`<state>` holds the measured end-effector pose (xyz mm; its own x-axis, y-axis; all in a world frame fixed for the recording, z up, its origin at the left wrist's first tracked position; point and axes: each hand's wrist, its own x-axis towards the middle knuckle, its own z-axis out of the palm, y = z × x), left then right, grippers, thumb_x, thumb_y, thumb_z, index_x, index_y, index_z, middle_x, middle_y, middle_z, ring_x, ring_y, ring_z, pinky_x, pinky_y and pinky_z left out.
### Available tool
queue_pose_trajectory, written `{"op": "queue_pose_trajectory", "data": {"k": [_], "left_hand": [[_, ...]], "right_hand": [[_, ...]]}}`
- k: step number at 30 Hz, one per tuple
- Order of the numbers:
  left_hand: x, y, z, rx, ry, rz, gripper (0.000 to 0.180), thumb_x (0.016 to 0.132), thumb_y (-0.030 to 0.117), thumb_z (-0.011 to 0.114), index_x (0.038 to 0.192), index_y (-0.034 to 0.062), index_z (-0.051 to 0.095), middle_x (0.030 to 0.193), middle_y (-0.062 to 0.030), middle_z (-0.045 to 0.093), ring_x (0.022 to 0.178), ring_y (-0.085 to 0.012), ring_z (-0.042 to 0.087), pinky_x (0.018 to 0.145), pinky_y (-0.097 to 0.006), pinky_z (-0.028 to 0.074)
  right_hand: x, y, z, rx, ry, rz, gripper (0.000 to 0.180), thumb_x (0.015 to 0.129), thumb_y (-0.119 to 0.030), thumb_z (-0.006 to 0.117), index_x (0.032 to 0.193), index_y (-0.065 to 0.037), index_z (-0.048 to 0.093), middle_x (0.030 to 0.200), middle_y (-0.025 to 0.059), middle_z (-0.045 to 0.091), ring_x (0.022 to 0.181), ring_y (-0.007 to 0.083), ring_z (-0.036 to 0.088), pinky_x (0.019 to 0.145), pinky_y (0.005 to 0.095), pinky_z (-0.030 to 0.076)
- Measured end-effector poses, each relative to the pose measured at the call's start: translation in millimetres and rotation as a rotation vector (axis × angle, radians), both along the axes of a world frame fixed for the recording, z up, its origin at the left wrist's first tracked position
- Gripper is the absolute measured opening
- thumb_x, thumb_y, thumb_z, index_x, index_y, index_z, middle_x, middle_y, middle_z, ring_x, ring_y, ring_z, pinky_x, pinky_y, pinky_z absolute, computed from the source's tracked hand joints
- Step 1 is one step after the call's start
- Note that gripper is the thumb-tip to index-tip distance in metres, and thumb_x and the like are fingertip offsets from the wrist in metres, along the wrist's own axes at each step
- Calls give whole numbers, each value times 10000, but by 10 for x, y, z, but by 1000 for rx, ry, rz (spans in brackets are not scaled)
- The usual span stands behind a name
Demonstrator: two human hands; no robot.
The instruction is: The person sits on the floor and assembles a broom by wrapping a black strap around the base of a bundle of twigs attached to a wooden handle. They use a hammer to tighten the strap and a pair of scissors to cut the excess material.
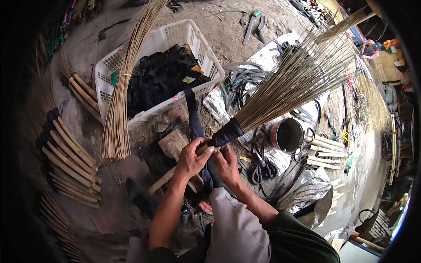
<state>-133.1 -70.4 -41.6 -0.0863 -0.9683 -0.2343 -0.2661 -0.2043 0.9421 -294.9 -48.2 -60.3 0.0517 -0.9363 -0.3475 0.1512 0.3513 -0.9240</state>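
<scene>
A stick broom (298, 83) lies slantwise before me, bristles fanned toward the far right. Its bamboo handle (162, 180) points to the near left. Black cloth strip is wound tightly round the neck as a binding (226, 133). My left hand (191, 158) is closed round the handle just below this binding, thumb along it. My right hand (226, 164) has its fingers curled against the lower end of the binding; its fingertips are partly hidden. A loose black strip (193, 111) hangs over the crate's edge and runs down behind my hands.
A white plastic crate (103, 87) holds black cloth strips, with a tied bundle of thin sticks (120, 105) leaning across it. Finished brooms (70, 153) lie at the left. To the right are a dark round can (287, 135), scissors (263, 170) and bamboo handles (324, 153). A knife (251, 27) lies far off.
</scene>
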Motion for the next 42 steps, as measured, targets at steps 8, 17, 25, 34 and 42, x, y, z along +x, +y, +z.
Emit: {"op": "queue_pose_trajectory", "data": {"k": [8, 17, 25, 34, 42], "left_hand": [[179, -194, -46, 191, 331, -110, 358, 972, 304, 688, 1103, -29, 694, 948, -74, 725, 898, -116, 662, 804, -308, 543], [141, -125, -112, 64, 357, -41, 329, 949, 311, 726, 1103, 23, 685, 843, -29, 695, 650, -55, 557, 586, -248, 459], [106, -82, 38, -141, 20, -35, 299, 945, 240, 691, 1116, -4, 661, 970, -182, 727, 900, -309, 732, 812, -393, 560], [49, -41, 38, -154, -11, -5, 268, 966, 250, 686, 1105, 23, 662, 951, -177, 722, 883, -339, 728, 787, -410, 557], [-118, 115, 27, -193, -147, 134, 286, 969, 222, 676, 1139, -3, 626, 1009, -216, 702, 942, -406, 695, 821, -452, 540]], "right_hand": [[-103, -8, 122, -31, 100, 163, 172, 1046, -186, 644, 1058, -22, 592, 855, -10, 598, 759, 77, 529, 682, 259, 458], [-2243, -766, 354, -232, 1063, -171, 233, 1003, -214, 647, 1081, 5, 669, 963, 196, 714, 859, 295, 701, 799, 395, 546], [-2798, -1072, -487, 246, 1527, 344, 459, 864, -370, 677, 1047, 51, 687, 1115, 332, 694, 1092, 475, 675, 957, 537, 535], [-2771, -986, -550, 220, 1569, 287, 427, 894, -376, 630, 1085, 0, 696, 1121, 287, 707, 1099, 472, 665, 953, 550, 525], [-2794, -1049, -640, 267, 1518, 274, 537, 909, -489, 632, 1122, 0, 698, 1161, 299, 697, 1126, 477, 659, 979, 547, 515]]}}
